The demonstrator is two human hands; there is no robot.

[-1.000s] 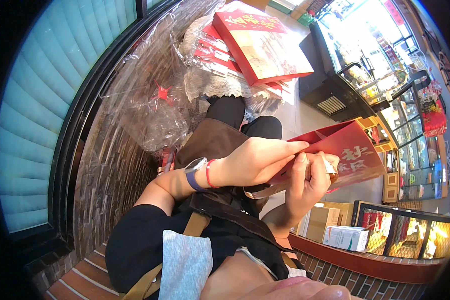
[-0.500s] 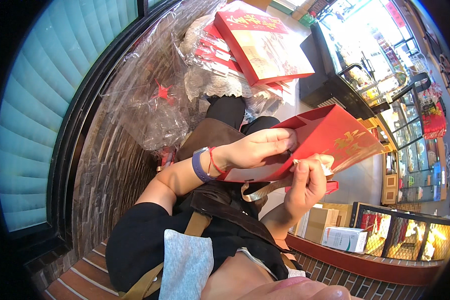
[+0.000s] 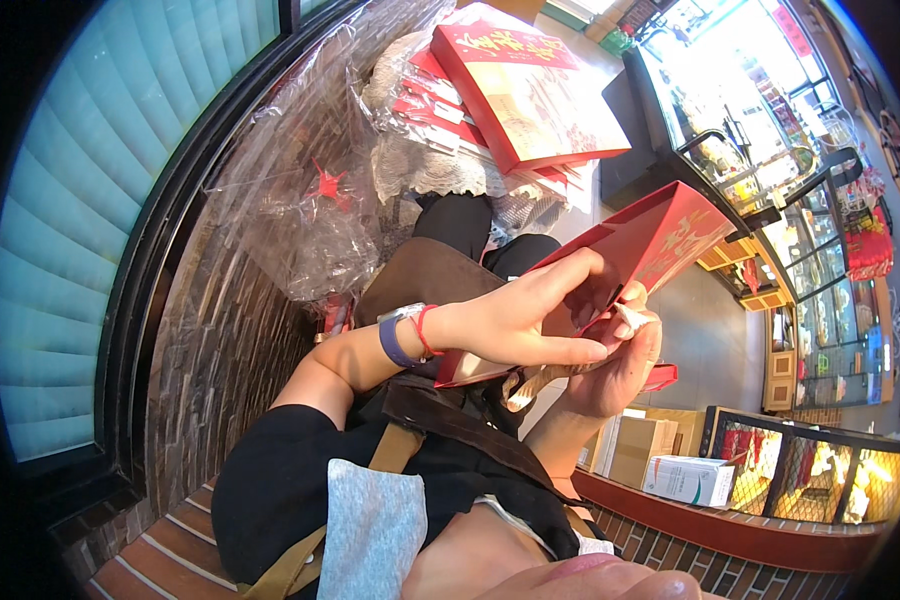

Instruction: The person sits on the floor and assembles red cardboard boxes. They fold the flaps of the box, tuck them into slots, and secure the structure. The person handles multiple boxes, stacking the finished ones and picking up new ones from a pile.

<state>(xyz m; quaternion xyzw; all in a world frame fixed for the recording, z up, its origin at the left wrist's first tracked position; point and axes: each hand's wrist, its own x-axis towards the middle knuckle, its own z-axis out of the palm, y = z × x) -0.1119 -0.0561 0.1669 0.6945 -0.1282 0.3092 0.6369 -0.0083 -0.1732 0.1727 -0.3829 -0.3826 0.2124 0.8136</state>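
Observation:
A red paper gift bag (image 3: 660, 235) with gold lettering lies tilted across my lap. My left hand (image 3: 520, 318), with a blue watch band at the wrist, reaches over the bag's rim. Its fingers curl onto the rim, and the thumb points toward my other hand. My right hand (image 3: 618, 365) is closed at the same edge, pinching a pale ribbon handle (image 3: 522, 390), part of which hangs below. The fingertips of both hands nearly meet there, and the ribbon's end is partly hidden between them.
Ahead, a flat red box (image 3: 530, 95) rests on a stack of red and white flat pieces. Crumpled clear plastic (image 3: 310, 210) covers the left side beside a stone-tiled wall (image 3: 220, 330). Glass display cases (image 3: 810, 240) stand right; cardboard boxes (image 3: 642, 445) sit lower right.
My left hand has come out from the bag's opening toward its rim and my right hand. The right hand has shifted slightly right, and the bag has tilted and narrowed in view.

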